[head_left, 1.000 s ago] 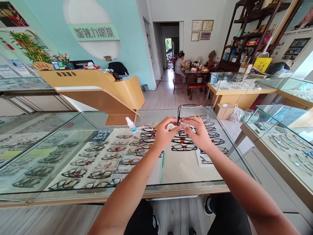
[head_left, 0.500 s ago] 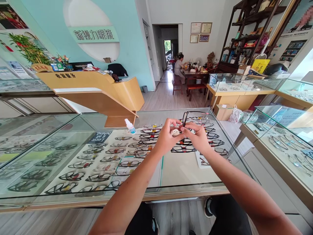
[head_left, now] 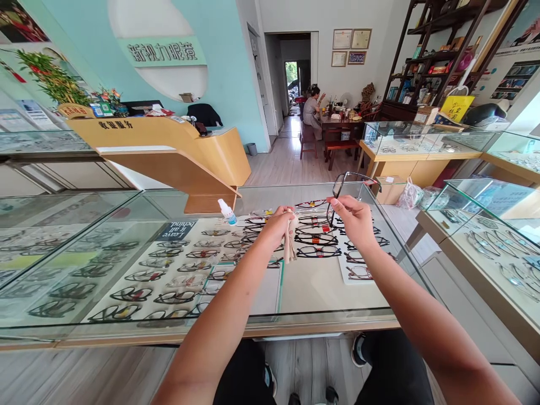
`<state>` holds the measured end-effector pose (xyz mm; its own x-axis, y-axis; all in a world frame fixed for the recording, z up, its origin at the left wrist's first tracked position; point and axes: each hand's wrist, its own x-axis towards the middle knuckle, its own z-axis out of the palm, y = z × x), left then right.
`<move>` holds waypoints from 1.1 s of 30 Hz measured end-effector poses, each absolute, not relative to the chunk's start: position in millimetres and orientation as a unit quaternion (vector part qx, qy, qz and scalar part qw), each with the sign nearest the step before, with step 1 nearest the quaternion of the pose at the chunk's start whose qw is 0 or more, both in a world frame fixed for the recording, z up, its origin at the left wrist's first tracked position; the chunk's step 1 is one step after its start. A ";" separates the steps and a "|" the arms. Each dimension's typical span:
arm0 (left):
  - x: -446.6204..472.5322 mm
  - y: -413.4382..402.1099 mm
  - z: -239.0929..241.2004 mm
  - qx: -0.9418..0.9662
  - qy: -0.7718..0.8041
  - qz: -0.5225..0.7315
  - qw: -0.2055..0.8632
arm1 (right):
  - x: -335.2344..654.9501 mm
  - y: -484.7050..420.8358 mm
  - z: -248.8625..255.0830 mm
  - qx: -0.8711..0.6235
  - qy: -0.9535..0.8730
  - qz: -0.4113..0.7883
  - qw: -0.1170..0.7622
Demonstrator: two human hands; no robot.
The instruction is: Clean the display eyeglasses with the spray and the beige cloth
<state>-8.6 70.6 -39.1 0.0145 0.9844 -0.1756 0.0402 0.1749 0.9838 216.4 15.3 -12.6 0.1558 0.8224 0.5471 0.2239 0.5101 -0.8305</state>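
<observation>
My right hand [head_left: 353, 216] pinches a pair of dark-framed eyeglasses [head_left: 337, 185] by the front and holds it up over the glass display case [head_left: 312, 323]. One temple of the glasses reaches out to the right. In my left hand [head_left: 280, 222] a beige cleaning cloth [head_left: 290, 242] is gripped, its end hanging down, apart from the glasses. A white spray bottle [head_left: 227, 212] with a blue label stands on the glass left of my left hand. Rows of eyeglass frames [head_left: 318, 251] lie inside the case below both hands.
A wooden service counter [head_left: 219, 160] stands beyond the case at the left. Another glass case [head_left: 485, 247] is close on the right. Farther back, a person [head_left: 312, 112] sits at a dark wooden table [head_left: 343, 125]. A cardboard box [head_left: 390, 189] and plastic bags [head_left: 410, 194] rest on the floor.
My hands have come apart. The left has drawn away with the cloth, which now hangs down; the right has moved slightly right and turned the glasses so a lens shows.
</observation>
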 end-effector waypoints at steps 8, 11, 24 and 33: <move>-13.1 77.9 -53.8 0.534 0.563 0.454 0.438 | 216.2 16.4 -14.9 -0.430 -0.620 0.229 0.615; -14.0 79.9 -53.1 0.542 0.565 0.459 0.420 | 216.2 16.2 -15.5 -0.427 -0.622 0.227 0.615; -72.6 95.2 -24.8 0.408 0.754 0.511 0.063 | 219.5 15.8 -17.6 -0.435 -0.622 0.234 0.608; -85.4 112.6 -37.7 0.384 0.840 0.359 0.134 | 219.7 15.6 -16.5 -0.438 -0.618 0.238 0.609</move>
<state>-85.4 112.6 -37.7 -0.6689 0.7416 0.0506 0.5496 0.4476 0.7054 219.7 15.6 -16.5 0.1236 0.8304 0.5433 0.2509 0.5036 -0.8267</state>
